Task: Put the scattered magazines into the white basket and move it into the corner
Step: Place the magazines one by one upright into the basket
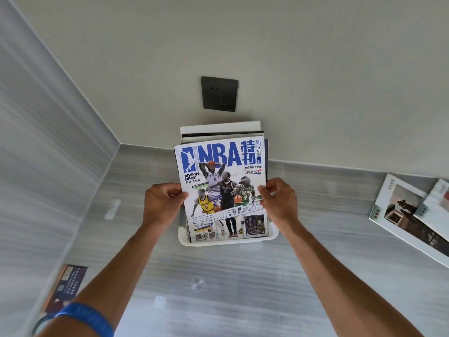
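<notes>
We hold a glossy blue-and-white NBA basketball magazine (220,190) at the centre of the frame, upright over the white plastic slatted basket (228,242). Our left hand (162,203) pinches its left edge with the thumb on the cover, and our right hand (279,203) pinches its right edge the same way; both are closed on the magazine and nothing else. Its lower edge looks to be already inside the basket, though we cannot tell whether it rests on the bottom.

Behind the cover we see the top edges of other magazines (222,135) standing in the basket, so part of the gathering appears done. The basket sits on the grey wood-grain surface (218,276) against the pale wall, below a dark square wall socket (219,94).

Work remains, as we judge it. At the right edge of the frame two pale magazines with brownish photo covers (410,220) lie overlapped on the surface, well apart from the basket. At the lower left a dark navy booklet with orange trim (65,285) lies beside our left forearm, which wears a blue wristband (85,317). These seem still to be collected.

The corner, where the striped grey side panel (48,142) meets the wall, lies at the middle left of the frame. The basket stands to the right of it, so the move into the corner appears not yet made.
</notes>
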`<state>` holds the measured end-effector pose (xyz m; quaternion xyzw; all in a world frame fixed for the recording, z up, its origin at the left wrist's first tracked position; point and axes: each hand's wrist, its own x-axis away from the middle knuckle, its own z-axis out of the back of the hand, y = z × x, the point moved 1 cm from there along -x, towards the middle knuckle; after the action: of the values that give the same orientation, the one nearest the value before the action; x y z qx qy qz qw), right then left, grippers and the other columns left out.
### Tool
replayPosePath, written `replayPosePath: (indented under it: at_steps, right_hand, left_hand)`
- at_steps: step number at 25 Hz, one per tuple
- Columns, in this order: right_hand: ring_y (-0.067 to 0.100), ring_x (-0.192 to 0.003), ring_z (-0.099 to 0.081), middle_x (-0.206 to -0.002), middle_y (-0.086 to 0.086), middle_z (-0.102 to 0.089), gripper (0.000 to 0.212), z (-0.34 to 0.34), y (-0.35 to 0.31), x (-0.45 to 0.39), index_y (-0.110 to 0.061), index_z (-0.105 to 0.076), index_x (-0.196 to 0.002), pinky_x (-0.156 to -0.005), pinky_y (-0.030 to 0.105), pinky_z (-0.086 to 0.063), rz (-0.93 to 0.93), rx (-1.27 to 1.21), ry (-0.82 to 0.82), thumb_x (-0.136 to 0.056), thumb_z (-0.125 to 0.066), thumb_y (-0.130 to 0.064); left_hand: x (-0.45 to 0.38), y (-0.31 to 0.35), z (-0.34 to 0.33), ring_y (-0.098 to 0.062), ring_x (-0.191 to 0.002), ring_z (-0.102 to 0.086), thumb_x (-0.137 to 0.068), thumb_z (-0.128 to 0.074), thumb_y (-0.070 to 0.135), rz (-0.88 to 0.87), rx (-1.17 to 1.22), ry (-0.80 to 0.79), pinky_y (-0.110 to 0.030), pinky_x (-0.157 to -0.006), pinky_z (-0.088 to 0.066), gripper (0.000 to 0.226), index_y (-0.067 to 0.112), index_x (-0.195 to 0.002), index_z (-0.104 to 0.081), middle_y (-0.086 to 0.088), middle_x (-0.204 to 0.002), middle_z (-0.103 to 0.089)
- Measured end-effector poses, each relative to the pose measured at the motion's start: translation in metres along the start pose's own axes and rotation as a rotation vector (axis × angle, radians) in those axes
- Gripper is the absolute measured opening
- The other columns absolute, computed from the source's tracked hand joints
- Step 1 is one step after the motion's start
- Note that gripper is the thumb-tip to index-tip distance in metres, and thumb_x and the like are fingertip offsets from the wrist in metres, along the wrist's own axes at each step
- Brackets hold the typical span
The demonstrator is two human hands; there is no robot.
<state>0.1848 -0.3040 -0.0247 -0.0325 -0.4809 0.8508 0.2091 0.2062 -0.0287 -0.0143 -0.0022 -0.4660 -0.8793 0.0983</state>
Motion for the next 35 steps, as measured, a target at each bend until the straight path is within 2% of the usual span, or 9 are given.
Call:
replayPosePath:
  at_steps: [4, 6, 9, 12, 19, 25, 30, 32, 35]
  right_hand:
    - [0.025, -0.068, -0.072, -0.076, 0.002, -0.07, 0.012, 0.004, 0.004, 0.001, -0.014, -0.063, -0.083, -0.066, 0.037, -0.062, -0.03, -0.04, -0.006, -0.089, -0.07, -0.022]
    - [0.025, -0.068, -0.073, -0.074, 0.002, -0.071, 0.011, 0.008, 0.003, -0.004, -0.016, -0.063, -0.08, -0.063, 0.033, -0.062, -0.09, -0.083, -0.053, -0.088, -0.071, -0.02]
    - [0.015, -0.074, -0.069, -0.083, -0.004, -0.07, 0.005, 0.031, 0.018, 0.005, -0.015, -0.067, -0.088, -0.067, 0.025, -0.058, -0.048, -0.106, -0.031, -0.091, -0.066, -0.019]
    - [0.011, -0.073, -0.065, -0.084, -0.006, -0.069, 0.006, 0.078, 0.075, 0.03, -0.015, -0.069, -0.091, -0.067, 0.02, -0.048, -0.071, -0.046, 0.083, -0.09, -0.063, -0.016]
    - [0.028, -0.102, -0.067, -0.112, 0.007, -0.07, 0.022, 0.243, 0.22, 0.033, -0.014, -0.065, -0.107, -0.088, 0.032, -0.05, -0.341, 0.177, 0.204, -0.086, -0.058, -0.01]
    - [0.03, -0.127, -0.049, -0.146, 0.005, -0.049, 0.051, 0.326, 0.288, 0.004, -0.016, -0.048, -0.137, -0.102, 0.039, -0.043, -0.255, 0.471, 0.146, -0.088, -0.06, -0.019]
    - [0.029, -0.151, -0.009, -0.166, 0.005, -0.005, 0.077, 0.338, 0.317, -0.021, -0.018, -0.018, -0.154, -0.119, 0.048, -0.02, -0.322, 0.679, -0.051, -0.093, -0.051, -0.052]
    - [0.031, -0.151, -0.011, -0.166, 0.004, -0.007, 0.08, 0.328, 0.325, -0.018, -0.02, -0.016, -0.155, -0.118, 0.049, -0.024, -0.341, 0.746, -0.078, -0.091, -0.044, -0.06]
    - [0.033, -0.137, -0.038, -0.158, 0.006, -0.033, 0.067, 0.34, 0.325, -0.032, -0.019, -0.036, -0.146, -0.108, 0.046, -0.036, -0.195, 0.81, -0.001, -0.091, -0.049, -0.056]
  left_hand:
    - [0.004, 0.0, -0.006, -0.005, -0.064, -0.069, -0.079, -0.076, 0.017, 0.067, -0.035, 0.056, -0.026, -0.067, -0.056, 0.005, 0.022, -0.079, -0.078, -0.001, -0.082, -0.078]
    - [0.013, 0.01, -0.008, -0.014, -0.075, -0.067, -0.08, -0.074, 0.017, 0.05, -0.14, 0.162, -0.027, -0.069, -0.052, 0.014, 0.016, -0.095, -0.074, -0.006, -0.099, -0.076]
    - [0.049, 0.046, -0.034, -0.024, -0.114, -0.057, -0.086, -0.063, 0.011, -0.349, -0.034, 0.248, -0.033, -0.093, -0.048, 0.042, 0.009, -0.127, -0.055, -0.012, -0.128, -0.057]
    - [0.092, 0.09, -0.097, -0.022, -0.129, -0.049, -0.089, -0.058, 0.016, -0.531, 0.066, 0.022, -0.035, -0.11, -0.037, 0.047, 0.008, -0.135, -0.05, -0.009, -0.136, -0.055]
    - [0.164, 0.14, -0.284, -0.021, -0.138, -0.039, -0.089, -0.061, 0.015, -0.419, -0.177, -0.658, -0.029, -0.112, -0.029, 0.061, 0.019, -0.146, -0.04, -0.003, -0.15, -0.042]
    - [0.172, 0.127, -0.384, -0.036, -0.149, 0.014, -0.073, -0.071, 0.06, -0.285, -0.824, -0.812, -0.061, -0.115, -0.01, 0.108, 0.041, -0.152, 0.0, -0.007, -0.162, 0.02]
    - [0.169, 0.111, -0.398, -0.041, -0.146, 0.02, -0.062, -0.072, 0.072, -0.28, -0.943, -0.833, -0.065, -0.112, -0.019, 0.123, 0.048, -0.148, 0.012, -0.007, -0.159, 0.03]
    - [0.167, 0.112, -0.399, -0.042, -0.146, 0.019, -0.062, -0.071, 0.073, -0.296, -0.955, -0.826, -0.065, -0.113, -0.019, 0.123, 0.047, -0.148, 0.013, -0.008, -0.159, 0.031]
    - [0.167, 0.115, -0.399, -0.042, -0.147, 0.018, -0.064, -0.069, 0.074, -0.31, -0.973, -0.827, -0.064, -0.113, -0.019, 0.122, 0.045, -0.149, 0.013, -0.009, -0.159, 0.03]
